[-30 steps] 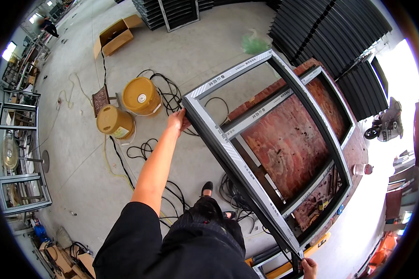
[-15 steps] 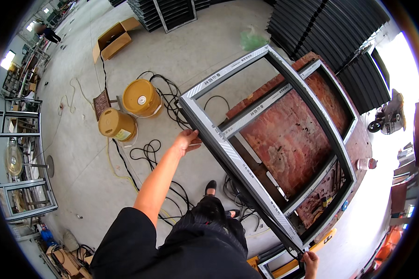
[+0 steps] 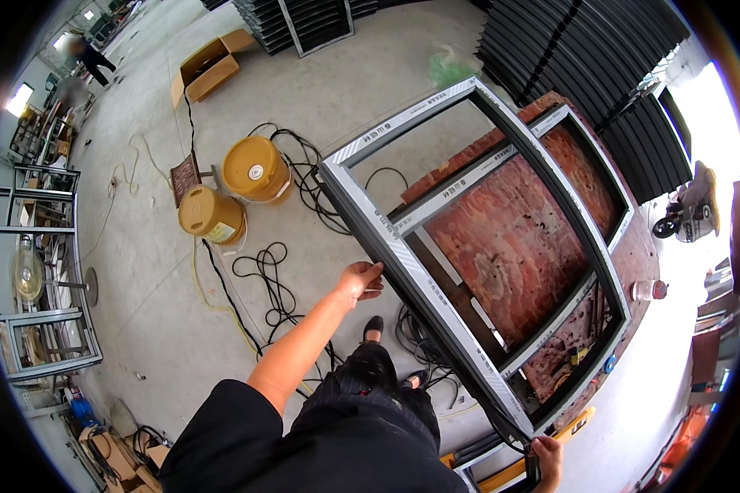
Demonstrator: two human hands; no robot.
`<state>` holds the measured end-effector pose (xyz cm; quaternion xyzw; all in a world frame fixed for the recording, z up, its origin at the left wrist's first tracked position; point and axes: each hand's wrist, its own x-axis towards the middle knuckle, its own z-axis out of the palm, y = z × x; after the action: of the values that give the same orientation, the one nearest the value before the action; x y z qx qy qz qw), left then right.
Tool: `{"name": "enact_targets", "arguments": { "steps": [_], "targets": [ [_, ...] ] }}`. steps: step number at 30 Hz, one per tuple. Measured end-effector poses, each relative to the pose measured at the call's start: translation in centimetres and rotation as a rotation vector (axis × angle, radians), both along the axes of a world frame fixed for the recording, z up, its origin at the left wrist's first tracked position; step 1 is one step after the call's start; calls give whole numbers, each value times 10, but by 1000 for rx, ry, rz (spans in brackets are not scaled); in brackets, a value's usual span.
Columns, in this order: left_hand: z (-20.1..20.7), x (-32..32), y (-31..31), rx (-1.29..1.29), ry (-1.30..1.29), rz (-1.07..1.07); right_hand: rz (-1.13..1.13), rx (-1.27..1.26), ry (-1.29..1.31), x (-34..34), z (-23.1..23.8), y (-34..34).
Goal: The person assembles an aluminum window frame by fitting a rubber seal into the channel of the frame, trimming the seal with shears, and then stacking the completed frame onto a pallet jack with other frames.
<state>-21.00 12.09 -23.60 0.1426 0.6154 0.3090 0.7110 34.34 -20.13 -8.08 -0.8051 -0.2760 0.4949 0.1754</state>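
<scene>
A large window frame (image 3: 440, 300) of grey metal profile with printed protective film and several openings lies slanted before me. Along its near outer edge runs a black, rubber-like strip (image 3: 436, 349). My left hand (image 3: 360, 283) is closed with thumb and fingertips at the strip, partway along that edge. Down at the frame's near corner, my right hand (image 3: 548, 460) is closed around the black strip, where it bends off the frame. Its fingertips are partly hidden.
Under the frame is a worn reddish work table (image 3: 510, 246) with a jar (image 3: 648, 289) on it. Two yellow buckets (image 3: 256, 170), loose black cables (image 3: 275, 283) and a cardboard box (image 3: 210, 67) are on the floor at left. Stacked dark frames (image 3: 575, 74) stand at the far right.
My left hand has slid along the frame's near edge, toward the right and closer to me. My right hand stays at the near corner with hardly any shift.
</scene>
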Motion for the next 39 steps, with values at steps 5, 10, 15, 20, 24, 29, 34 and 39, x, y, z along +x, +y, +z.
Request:
{"name": "enact_targets", "arguments": {
  "steps": [5,10,15,20,24,29,34,39],
  "targets": [
    [-2,42,-36,-45,-29,-4,74,-2,54,3,3,10],
    [-1,84,-69,-17,16,45,115,46,95,-6,1,7],
    [3,141,-114,-49,74,86,354,112,-94,-35,19,5],
    [5,189,-160,-50,64,57,469,423,-359,-40,-10,-15],
    [6,227,-191,-79,119,36,450,480,-398,-47,-19,-19],
    [4,263,-223,-64,153,23,484,397,-430,-50,-28,-27],
    [13,303,-249,-90,140,34,486,331,-463,-44,-43,-41],
    [11,333,-276,-132,74,-37,513,334,-469,-47,-53,-56]
  ]
}}
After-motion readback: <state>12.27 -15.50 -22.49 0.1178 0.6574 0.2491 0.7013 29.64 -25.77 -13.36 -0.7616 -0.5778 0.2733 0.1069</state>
